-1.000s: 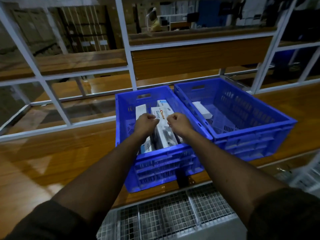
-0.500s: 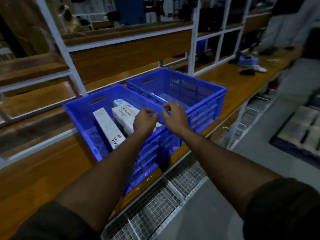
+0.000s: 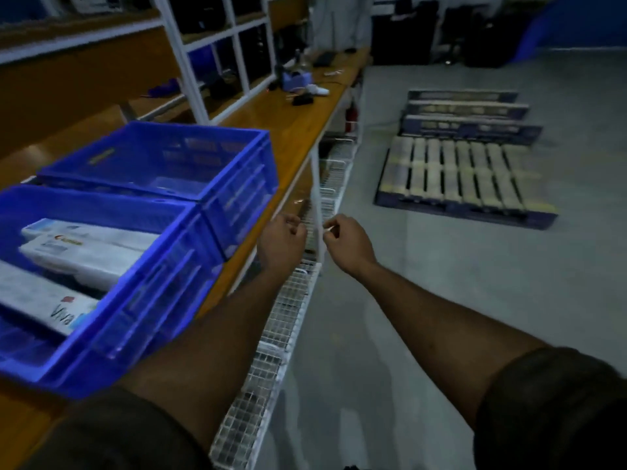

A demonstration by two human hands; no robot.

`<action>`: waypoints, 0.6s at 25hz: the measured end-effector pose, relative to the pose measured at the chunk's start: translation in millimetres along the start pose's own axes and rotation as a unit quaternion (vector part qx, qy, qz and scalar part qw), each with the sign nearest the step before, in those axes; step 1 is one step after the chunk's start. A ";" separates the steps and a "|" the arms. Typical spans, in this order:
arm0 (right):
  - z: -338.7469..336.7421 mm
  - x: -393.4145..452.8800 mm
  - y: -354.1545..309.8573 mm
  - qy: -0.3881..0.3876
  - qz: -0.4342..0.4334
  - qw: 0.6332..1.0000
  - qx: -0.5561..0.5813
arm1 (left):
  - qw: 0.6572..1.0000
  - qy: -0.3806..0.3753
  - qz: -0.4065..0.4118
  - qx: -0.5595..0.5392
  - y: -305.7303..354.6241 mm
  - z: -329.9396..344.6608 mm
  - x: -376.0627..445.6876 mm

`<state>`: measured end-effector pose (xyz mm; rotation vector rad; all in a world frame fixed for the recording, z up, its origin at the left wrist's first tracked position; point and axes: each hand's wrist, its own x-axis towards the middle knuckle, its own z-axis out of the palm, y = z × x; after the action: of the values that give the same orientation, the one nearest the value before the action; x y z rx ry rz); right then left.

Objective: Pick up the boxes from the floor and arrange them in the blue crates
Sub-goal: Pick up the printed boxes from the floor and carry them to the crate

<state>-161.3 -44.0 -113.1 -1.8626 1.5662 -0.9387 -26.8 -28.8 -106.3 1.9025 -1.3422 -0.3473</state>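
- Now both hands hang past the desk [image 3: 298, 130] edge, fingers loosely curled, holding nothing: left hand [image 3: 282, 239], right hand [image 3: 344, 240].
- White boxes [image 3: 84, 252] lie in the near blue crate [image 3: 135, 300]; the far crate [image 3: 237, 184] stands touching it.

My near crate [image 3: 112, 337] runs off the left edge; its boxes [image 3: 84, 252] are smeared, labels unreadable. I can't identify the clutter [image 3: 302, 86] far down the bench [image 3: 298, 130].
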 end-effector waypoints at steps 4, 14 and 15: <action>-53.7 -40.3 88.9 0.045 0.092 0.995 -0.003 | 0.992 -0.122 0.043 0.011 34.9 74.8 -43.6; -233.5 -207.1 284.6 0.198 0.327 0.924 0.026 | 0.924 -0.326 0.200 0.007 192.3 268.9 -221.5; -255.7 -230.0 302.3 0.227 0.353 0.908 0.028 | 0.910 -0.348 0.223 0.003 211.3 288.2 -246.7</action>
<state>-567.8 134.2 -225.7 -0.9122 2.2296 -1.0743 -446.6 35.2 -197.1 1.4472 -2.1867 -0.8330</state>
